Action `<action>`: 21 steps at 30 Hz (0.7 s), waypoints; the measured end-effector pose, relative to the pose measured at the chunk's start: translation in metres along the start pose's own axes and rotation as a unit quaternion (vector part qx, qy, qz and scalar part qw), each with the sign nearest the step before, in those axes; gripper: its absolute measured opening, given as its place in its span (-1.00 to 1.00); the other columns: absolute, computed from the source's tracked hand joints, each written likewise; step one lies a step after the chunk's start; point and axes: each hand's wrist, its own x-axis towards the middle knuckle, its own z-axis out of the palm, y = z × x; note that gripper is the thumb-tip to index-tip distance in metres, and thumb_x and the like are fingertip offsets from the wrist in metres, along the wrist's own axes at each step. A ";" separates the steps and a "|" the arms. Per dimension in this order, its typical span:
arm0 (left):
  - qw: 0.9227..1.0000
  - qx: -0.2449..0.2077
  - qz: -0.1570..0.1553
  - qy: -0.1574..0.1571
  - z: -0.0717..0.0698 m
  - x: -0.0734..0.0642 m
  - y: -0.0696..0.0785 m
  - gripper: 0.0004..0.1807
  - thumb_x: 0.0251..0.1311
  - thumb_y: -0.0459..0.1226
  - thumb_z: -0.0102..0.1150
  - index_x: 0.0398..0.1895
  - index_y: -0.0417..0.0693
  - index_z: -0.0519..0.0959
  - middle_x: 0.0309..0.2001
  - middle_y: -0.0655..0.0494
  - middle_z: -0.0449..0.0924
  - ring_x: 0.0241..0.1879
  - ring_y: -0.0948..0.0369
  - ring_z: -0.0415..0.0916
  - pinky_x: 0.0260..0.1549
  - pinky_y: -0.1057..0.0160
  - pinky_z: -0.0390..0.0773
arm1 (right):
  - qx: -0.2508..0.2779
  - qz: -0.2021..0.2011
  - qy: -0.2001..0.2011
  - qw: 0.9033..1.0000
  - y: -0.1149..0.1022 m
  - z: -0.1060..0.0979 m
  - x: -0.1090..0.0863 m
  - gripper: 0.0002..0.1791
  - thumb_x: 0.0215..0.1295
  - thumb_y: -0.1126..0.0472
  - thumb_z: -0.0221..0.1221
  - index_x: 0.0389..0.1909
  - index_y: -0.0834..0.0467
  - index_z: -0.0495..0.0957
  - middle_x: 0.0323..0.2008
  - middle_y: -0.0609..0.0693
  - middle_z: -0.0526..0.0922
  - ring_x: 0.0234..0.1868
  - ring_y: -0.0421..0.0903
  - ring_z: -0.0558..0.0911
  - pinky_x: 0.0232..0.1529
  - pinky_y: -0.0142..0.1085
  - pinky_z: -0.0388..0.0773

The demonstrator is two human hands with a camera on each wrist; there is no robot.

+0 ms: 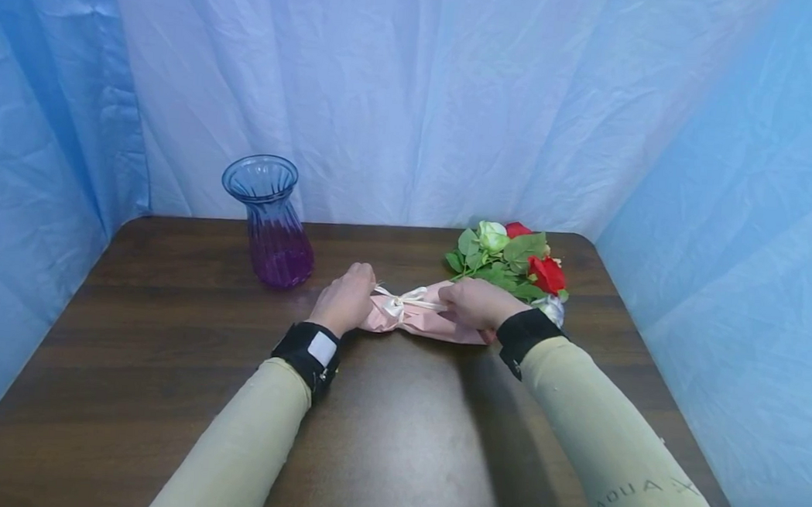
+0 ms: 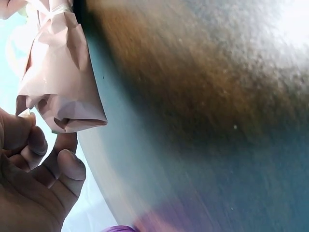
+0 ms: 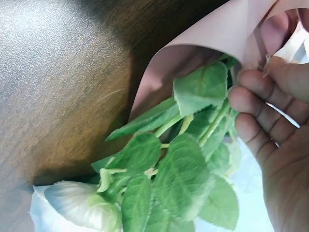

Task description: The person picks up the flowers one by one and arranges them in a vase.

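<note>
Left hand (image 1: 344, 300) and right hand (image 1: 478, 303) each pinch an end of the white ribbon (image 1: 396, 308) around the pink wrap (image 1: 443, 331) on the desk (image 1: 163, 347); lopsided tugging could jam the bow or crumple the wrap

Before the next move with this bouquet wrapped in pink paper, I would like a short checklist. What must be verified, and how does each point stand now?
1. Shiny cream-white ribbon gathers the pink paper wrapper: ok.
2. Left hand pinches the ribbon: ok.
3. Right hand pinches the ribbon, on the bloom side: ok.
4. Knot is tight enough: cannot tell; tension does not show.
5. Red and pale green roses lie outside the wrapper's open end: ok.
6. Ribbed blue-and-purple glass vase stands upright, apart from both hands: ok.
</note>
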 end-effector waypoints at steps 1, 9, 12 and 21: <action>1.000 0.001 -0.002 0.000 0.000 0.000 -0.001 -0.89 0.45 -0.34 0.00 -0.04 -0.09 0.45 -0.08 0.01 0.46 -0.17 0.04 0.54 -0.12 -0.03 0.61 | 0.007 0.005 -0.004 1.000 0.000 0.000 0.000 -0.89 0.45 0.17 0.21 -0.31 0.06 0.54 -0.47 -0.02 0.56 -0.47 -0.09 0.60 -0.53 -0.27 0.54; 1.000 0.003 -0.004 -0.006 0.000 0.000 -0.004 -0.84 0.42 -0.36 0.01 0.00 -0.08 0.46 -0.06 0.01 0.46 -0.17 0.03 0.53 -0.10 -0.04 0.62 | -0.006 -0.006 0.004 1.000 0.001 -0.001 -0.001 -0.88 0.45 0.15 0.21 -0.31 0.06 0.55 -0.50 -0.04 0.57 -0.41 -0.08 0.61 -0.41 -0.27 0.55; 1.000 -0.007 -0.008 -0.005 0.001 0.000 -0.006 -0.84 0.39 -0.39 0.02 -0.02 -0.09 0.45 -0.08 0.00 0.49 -0.18 0.02 0.54 -0.10 -0.04 0.61 | -0.006 -0.006 0.000 1.000 0.001 0.000 -0.001 -0.91 0.43 0.20 0.21 -0.31 0.06 0.55 -0.49 -0.04 0.56 -0.40 -0.08 0.59 -0.40 -0.27 0.53; 1.000 -0.025 0.000 -0.001 -0.003 -0.002 -0.010 -0.82 0.33 -0.45 -0.02 -0.05 -0.11 0.42 -0.14 -0.07 0.59 -0.22 -0.04 0.59 -0.16 -0.05 0.61 | -0.003 0.005 -0.004 1.000 0.001 0.001 -0.002 -0.92 0.41 0.25 0.21 -0.31 0.05 0.55 -0.48 -0.03 0.55 -0.40 -0.07 0.57 -0.41 -0.27 0.51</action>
